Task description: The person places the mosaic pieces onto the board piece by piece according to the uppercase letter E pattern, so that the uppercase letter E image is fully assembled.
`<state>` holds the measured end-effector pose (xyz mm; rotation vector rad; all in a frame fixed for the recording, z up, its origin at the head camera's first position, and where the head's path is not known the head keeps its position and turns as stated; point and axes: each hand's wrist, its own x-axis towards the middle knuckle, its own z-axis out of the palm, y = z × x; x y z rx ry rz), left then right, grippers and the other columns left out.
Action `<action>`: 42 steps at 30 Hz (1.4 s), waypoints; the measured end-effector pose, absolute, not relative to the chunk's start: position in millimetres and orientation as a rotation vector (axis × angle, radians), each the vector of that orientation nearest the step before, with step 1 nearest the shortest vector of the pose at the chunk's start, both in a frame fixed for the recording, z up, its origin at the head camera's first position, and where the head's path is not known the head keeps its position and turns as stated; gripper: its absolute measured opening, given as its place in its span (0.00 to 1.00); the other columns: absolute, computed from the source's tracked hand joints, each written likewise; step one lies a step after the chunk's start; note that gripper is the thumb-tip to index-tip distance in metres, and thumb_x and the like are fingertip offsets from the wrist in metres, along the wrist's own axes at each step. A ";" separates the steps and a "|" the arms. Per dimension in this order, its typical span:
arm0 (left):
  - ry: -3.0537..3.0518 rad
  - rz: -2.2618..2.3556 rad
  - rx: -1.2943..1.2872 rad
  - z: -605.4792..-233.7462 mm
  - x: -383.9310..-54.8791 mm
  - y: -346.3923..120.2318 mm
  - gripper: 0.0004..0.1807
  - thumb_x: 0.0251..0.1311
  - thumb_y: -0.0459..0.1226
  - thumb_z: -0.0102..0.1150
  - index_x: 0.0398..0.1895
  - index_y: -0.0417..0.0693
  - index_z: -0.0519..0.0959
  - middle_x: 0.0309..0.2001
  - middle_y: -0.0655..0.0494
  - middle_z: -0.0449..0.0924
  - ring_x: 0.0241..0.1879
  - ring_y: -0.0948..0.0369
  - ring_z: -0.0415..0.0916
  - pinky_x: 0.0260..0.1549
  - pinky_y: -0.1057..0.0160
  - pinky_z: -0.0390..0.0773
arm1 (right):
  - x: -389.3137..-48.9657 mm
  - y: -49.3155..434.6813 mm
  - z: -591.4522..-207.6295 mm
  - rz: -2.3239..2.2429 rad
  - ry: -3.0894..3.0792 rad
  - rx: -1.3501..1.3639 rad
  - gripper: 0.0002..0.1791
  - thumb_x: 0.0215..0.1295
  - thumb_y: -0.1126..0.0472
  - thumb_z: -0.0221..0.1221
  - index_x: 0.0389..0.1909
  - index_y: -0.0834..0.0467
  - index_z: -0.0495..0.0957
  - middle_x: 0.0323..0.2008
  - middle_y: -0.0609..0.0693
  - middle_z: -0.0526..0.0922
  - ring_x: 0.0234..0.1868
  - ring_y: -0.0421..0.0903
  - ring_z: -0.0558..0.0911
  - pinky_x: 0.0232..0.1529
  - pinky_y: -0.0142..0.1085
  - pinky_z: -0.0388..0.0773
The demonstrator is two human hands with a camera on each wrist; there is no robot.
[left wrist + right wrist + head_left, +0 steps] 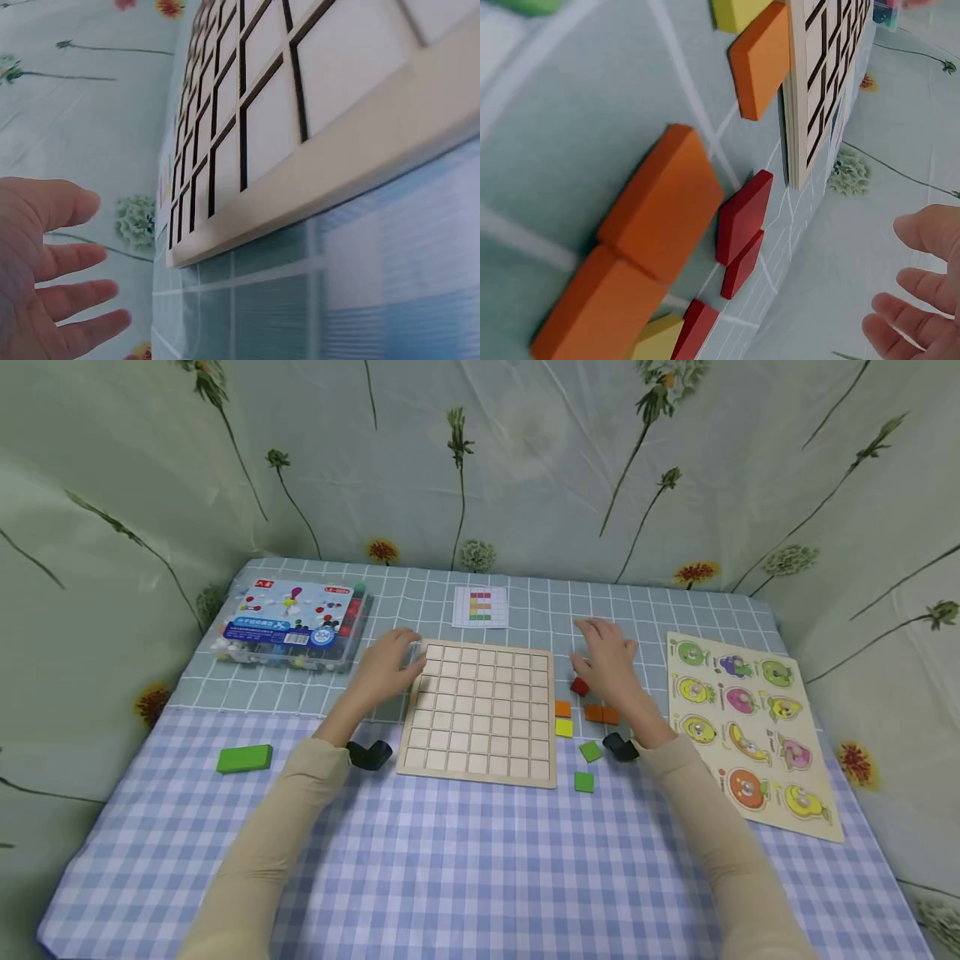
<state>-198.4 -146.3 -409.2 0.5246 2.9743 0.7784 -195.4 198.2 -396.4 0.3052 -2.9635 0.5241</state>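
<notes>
A wooden grid board lies in the middle of the table, its square cells bare. Just off its upper left corner, my left hand hovers with relaxed fingers spread and nothing held; the left wrist view shows that hand apart from the board's rim. To the right of the board my right hand is raised, holding nothing. Below it lie red tiles, orange tiles and a yellow tile. Green tiles are scattered nearer the front. My right hand partly hides the tiles in the head view.
A small card with a coloured tile pattern lies behind the board. A clear plastic box of parts stands back left, with a green block in front of it. On the right is a fruit puzzle board.
</notes>
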 end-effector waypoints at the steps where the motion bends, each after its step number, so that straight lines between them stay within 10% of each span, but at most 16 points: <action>1: 2.953 0.832 0.520 -410.7 -195.5 -148.7 0.26 0.65 0.42 0.51 0.63 0.37 0.67 0.64 0.37 0.66 0.64 0.42 0.62 0.61 0.42 0.63 | -193.9 199.5 -396.3 0.538 -2.948 0.308 0.27 0.64 0.60 0.56 0.64 0.61 0.65 0.63 0.62 0.67 0.64 0.61 0.61 0.53 0.60 0.56; 14: 2.858 1.070 0.476 -433.8 -164.8 -168.5 0.26 0.58 0.35 0.60 0.58 0.32 0.71 0.48 0.35 0.76 0.41 0.47 0.76 0.42 0.50 0.75 | -176.7 214.0 -401.3 0.674 -2.990 0.298 0.16 0.62 0.64 0.58 0.49 0.68 0.77 0.48 0.64 0.79 0.50 0.58 0.72 0.53 0.49 0.72; 42: 2.737 1.181 0.753 -457.6 -150.9 -178.5 0.30 0.55 0.33 0.63 0.63 0.35 0.69 0.56 0.38 0.68 0.55 0.45 0.62 0.53 0.45 0.63 | -177.7 221.7 -422.8 0.667 -3.182 0.281 0.16 0.57 0.61 0.63 0.44 0.67 0.81 0.35 0.59 0.80 0.36 0.52 0.71 0.40 0.40 0.70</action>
